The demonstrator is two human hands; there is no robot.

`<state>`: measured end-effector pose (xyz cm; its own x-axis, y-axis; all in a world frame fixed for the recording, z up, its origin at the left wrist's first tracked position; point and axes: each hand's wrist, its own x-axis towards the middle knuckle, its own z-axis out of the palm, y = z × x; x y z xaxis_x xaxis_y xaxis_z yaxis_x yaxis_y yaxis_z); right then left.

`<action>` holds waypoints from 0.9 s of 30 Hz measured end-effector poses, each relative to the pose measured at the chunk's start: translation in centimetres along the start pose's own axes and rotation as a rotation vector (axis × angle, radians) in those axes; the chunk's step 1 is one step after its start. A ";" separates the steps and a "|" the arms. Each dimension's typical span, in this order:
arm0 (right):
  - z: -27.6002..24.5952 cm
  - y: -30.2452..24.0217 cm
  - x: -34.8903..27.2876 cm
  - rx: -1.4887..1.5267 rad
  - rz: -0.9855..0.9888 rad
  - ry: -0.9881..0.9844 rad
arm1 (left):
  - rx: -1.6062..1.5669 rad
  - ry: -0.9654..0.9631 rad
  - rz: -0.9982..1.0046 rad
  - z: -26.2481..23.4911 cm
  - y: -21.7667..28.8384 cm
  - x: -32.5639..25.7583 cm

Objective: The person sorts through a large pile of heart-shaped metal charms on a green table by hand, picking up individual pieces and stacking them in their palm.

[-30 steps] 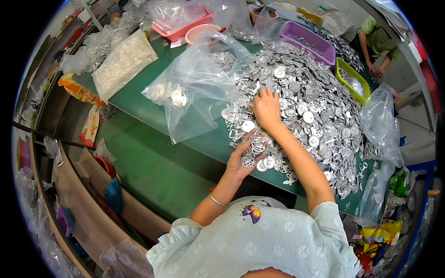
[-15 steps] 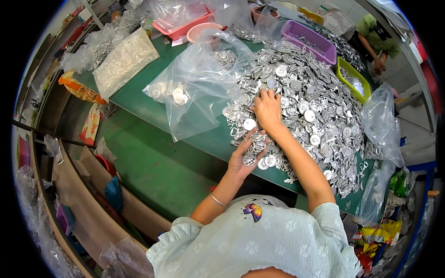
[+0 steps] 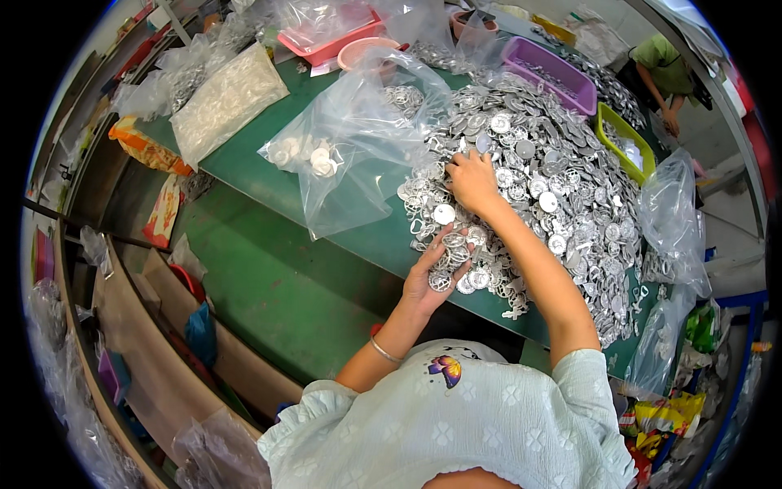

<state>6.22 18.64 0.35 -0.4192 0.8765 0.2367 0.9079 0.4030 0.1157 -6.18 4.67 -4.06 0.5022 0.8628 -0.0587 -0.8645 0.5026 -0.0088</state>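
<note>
A broad heap of silver-grey metal pendants [image 3: 562, 220], some round discs and some openwork shapes, covers the right part of a green table [image 3: 350, 243]. My left hand [image 3: 428, 281] is cupped at the near edge of the heap, its fingers curled round several openwork round pendants [image 3: 450, 259]. Up and to the right, my right hand [image 3: 472, 181] rests on the heap with bent fingers pointing down among the pieces. Its fingertips are partly hidden, and whether a piece is between them does not show.
A clear plastic bag [image 3: 346, 179] with pale discs lies left of the heap. Behind stand a purple basket [image 3: 550, 73], a yellow-green basket [image 3: 626, 143] and a red tray [image 3: 330, 47]. A filled bag [image 3: 228, 106] sits far left. Another person [image 3: 664, 69] is at the far right.
My right hand has shifted slightly over the heap, its fingers more bent. The left hand keeps its handful of pendants nearly in place. The view has moved a little.
</note>
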 end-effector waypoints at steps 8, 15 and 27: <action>-1.3 0.8 1.2 -0.031 -0.083 -0.023 | 0.001 0.016 0.010 0.2 0.1 -0.3; -3.7 1.3 -1.6 0.993 0.171 -0.132 | 0.066 0.089 0.116 0.2 0.5 -0.3; 1.3 -1.6 1.6 0.169 0.253 0.132 | -0.046 -0.029 0.024 -0.1 1.4 0.2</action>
<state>4.15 19.72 -0.67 -0.1675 0.9171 0.3618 0.9668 0.2246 -0.1217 -7.30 5.57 -4.15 0.4807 0.8763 -0.0306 -0.8763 0.4788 -0.0536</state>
